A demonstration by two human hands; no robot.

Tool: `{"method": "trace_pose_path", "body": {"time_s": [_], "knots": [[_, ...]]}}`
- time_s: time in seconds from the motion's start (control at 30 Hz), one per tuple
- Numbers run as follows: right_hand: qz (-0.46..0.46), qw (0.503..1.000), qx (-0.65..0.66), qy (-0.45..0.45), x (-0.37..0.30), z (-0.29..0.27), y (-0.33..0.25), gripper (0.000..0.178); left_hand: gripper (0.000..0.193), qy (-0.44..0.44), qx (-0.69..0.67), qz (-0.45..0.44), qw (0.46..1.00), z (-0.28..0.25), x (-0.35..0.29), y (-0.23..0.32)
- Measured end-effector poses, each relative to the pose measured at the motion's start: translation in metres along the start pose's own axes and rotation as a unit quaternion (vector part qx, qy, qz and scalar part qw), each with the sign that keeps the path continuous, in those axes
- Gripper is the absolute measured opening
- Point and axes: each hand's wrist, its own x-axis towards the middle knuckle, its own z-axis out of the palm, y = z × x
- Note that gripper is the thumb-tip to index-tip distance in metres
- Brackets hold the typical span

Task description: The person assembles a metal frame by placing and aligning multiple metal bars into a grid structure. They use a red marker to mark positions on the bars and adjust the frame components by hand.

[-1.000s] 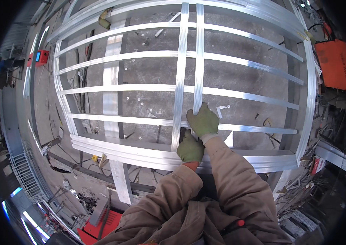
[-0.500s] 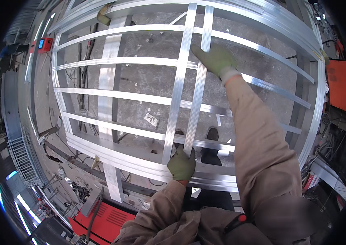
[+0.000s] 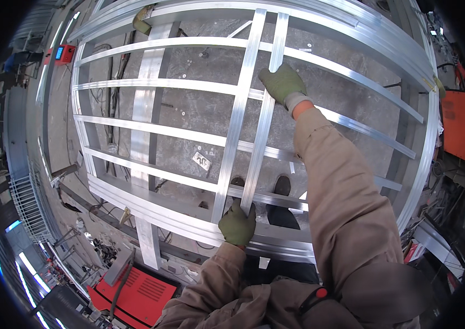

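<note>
A large aluminium frame (image 3: pixel 150 205) with several long slats lies in front of me. Two grooved aluminium bars rest across the slats, side by side with a narrow gap: a left bar (image 3: pixel 239 109) and a right bar (image 3: pixel 258 145). My left hand (image 3: pixel 237 226), in a green glove, is closed on the near end of the right bar, at the frame's near rail. My right hand (image 3: pixel 285 86), gloved too, grips the same bar farther up, between two slats. The fingers' undersides are hidden.
A wide metal beam (image 3: pixel 143 131) runs beneath the frame on the left. Clamps (image 3: pixel 142 22) sit on the frame's edges. A red machine (image 3: pixel 133 293) stands near left, an orange one (image 3: pixel 461 129) at right. Cables and a small plate (image 3: pixel 201 160) lie on the floor.
My right hand has curled its fingers more tightly round the right bar. The near ends of both bars and my left hand appear slightly farther left; the whole view has also shifted a little.
</note>
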Motion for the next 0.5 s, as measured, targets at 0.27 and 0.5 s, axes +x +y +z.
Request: {"method": "trace_pose_path", "body": {"time_s": [0.27, 0.5], "knots": [[0.019, 0.998, 0.003, 0.061, 0.002, 0.012, 0.004, 0.066, 0.062, 0.003, -0.013, 0.008, 1.0, 0.001, 0.0, -0.002], [0.054, 0.999, -0.003, 0.002, 0.007, 0.01, 0.001, 0.067, 0.061, 0.008, -0.016, 0.014, 1.0, 0.0, 0.001, -0.003]]}}
